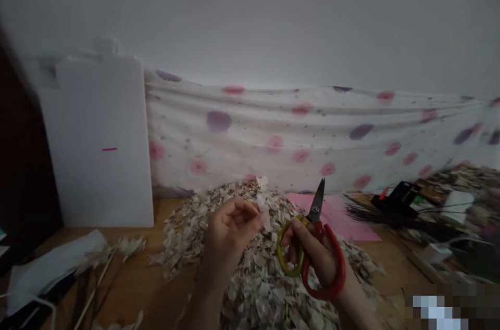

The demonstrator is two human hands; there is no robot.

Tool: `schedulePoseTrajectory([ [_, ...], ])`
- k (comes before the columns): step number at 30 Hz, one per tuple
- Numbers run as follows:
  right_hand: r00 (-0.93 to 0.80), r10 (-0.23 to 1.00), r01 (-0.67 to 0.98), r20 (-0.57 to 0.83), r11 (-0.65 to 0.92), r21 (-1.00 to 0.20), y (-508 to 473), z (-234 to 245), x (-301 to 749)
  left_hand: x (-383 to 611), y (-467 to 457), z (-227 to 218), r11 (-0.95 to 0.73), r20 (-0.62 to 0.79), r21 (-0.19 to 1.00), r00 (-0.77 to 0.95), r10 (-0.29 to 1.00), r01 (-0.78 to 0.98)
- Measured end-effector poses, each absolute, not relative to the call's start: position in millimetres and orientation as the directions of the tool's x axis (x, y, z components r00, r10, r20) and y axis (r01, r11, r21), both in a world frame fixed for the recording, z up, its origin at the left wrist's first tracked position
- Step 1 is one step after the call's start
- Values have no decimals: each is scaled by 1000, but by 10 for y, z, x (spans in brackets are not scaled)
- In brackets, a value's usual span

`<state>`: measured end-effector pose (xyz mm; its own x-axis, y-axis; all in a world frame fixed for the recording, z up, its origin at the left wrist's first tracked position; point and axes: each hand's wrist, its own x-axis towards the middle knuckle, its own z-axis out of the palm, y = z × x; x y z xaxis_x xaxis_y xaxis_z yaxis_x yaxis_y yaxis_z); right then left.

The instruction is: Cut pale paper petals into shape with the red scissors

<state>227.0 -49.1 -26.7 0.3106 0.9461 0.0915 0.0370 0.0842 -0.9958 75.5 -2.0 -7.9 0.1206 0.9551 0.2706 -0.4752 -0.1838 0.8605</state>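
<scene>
My left hand [234, 231] is closed in a pinch on a thin, whitish petal-like piece [264, 213], held over the heap. Scissors [317, 205] with one yellow and one red handle rest in my right hand [312, 246], fingers around the handles. Their dark blades point up and look closed, apart from the pale piece. Beneath both hands spreads a big pile of dry, pale petal-like pieces [269, 293], partly hidden by my hands and forearms.
A white board [101, 179] stands upright at the left. Behind the pile hangs a flowered cloth [250, 132]. Pink paper [351, 220] lies on the wooden table [156, 299]. Dark thin strands [359, 210], a black object [398, 202] and a power strip [433, 267] are at the right.
</scene>
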Motion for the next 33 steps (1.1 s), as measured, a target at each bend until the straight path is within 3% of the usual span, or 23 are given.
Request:
schedulePoseTrajectory([
  [4, 359, 929, 19, 94, 93, -995, -433, -334, 2316, 747, -34, -70, -171, 248, 868, 107, 963, -467],
  [8, 348, 935, -157, 70, 131, -979, -384, -394, 2310, 735, -36, -59, -166, 213, 878, 58, 975, -448],
  [12, 302, 946, -212, 116, 185, -959, -386, -479, 2263, 731, -29, -54, -171, 200, 887, 23, 980, -428],
  [16, 210, 937, -98, 279, 304, -948, -468, -609, 2269, 729, -31, -47, -211, 229, 896, -2, 974, -391],
  [23, -14, 936, 115, 351, 350, -930, -666, -515, 2290, 741, -46, -24, -186, 193, 883, -28, 981, -432],
  [29, 142, 853, 261, 502, 457, -851, -663, -346, 2188, 718, -22, -44, -169, 200, 900, 35, 979, -402],
  [33, 171, 869, 241, 464, 419, -875, -624, -370, 2143, 705, -42, -36, -183, 209, 896, 19, 978, -405],
])
